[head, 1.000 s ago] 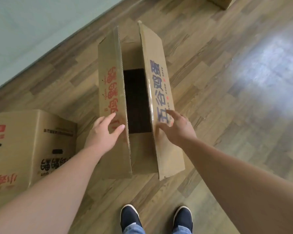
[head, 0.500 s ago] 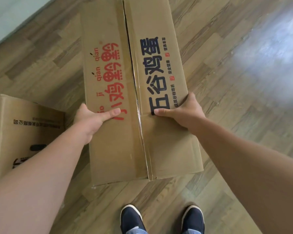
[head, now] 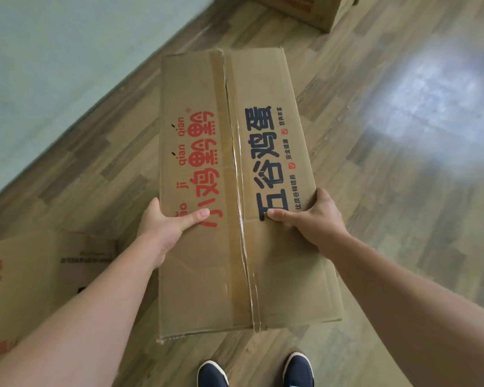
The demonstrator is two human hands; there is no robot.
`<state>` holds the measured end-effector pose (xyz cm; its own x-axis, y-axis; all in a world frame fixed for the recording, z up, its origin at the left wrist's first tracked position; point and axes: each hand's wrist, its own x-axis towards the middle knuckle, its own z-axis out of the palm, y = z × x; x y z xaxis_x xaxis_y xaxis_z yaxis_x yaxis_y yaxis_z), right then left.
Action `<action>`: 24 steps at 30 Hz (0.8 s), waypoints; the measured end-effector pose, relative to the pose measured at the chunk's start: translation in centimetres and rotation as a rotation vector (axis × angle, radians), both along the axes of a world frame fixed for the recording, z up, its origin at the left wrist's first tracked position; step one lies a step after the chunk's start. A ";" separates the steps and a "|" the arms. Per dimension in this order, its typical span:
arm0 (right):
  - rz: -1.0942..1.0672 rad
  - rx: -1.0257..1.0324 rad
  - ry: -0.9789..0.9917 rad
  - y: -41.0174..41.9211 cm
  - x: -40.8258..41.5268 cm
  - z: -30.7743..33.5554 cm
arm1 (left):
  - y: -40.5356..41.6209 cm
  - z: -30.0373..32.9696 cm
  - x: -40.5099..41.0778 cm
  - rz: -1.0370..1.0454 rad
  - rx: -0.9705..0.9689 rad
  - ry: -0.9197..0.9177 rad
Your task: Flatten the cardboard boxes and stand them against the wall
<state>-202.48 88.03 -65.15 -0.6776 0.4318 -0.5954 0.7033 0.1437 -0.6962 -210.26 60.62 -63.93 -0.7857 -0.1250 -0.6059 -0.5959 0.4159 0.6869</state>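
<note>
Two dark shoes (head: 253, 371) are seen at the bottom edge, toes pointed toward the cardboard box (head: 235, 191), which is held just beyond them above the wood-patterned floor (head: 389, 191); its taped seam is turned upward, with red lettering to the left of the seam and black lettering to the right. The box is gripped at its near half by both hands; the left hand (head: 168, 224) is closed over the box's left edge, thumb laid flat on the top face beside the red print, the fingers wrapped under and hidden; the right hand (head: 313, 216) is clamped on the box's right edge in the same way, thumb pressed onto the black print. To the left of the held box, a second cardboard box (head: 39, 280) is set on the floor, partly hidden behind the left forearm; whether it touches the held box cannot be told. Beyond the held box's left side, a pale green wall (head: 67, 65) is met by the floor along a diagonal line; past the held box's far end, a third box (head: 299, 7) is cut off by the top edge.
</note>
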 end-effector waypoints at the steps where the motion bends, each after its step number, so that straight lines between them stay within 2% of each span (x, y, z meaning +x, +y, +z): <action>1: -0.008 0.006 0.019 1.5 -0.4 2.6 | 1.5 2.5 -0.5 -0.001 0.006 0.009; 6: -0.046 0.042 0.135 8.9 -2.8 15.2 | 9.0 15.2 -3.9 -0.036 0.072 0.090; 15: -0.118 0.120 0.333 21.3 -7.8 37.1 | 21.7 37.1 -10.2 -0.126 0.127 0.339; 24: -0.148 0.230 0.492 32.8 -16.7 51.8 | 34.3 49.1 -21.3 -0.169 0.218 0.492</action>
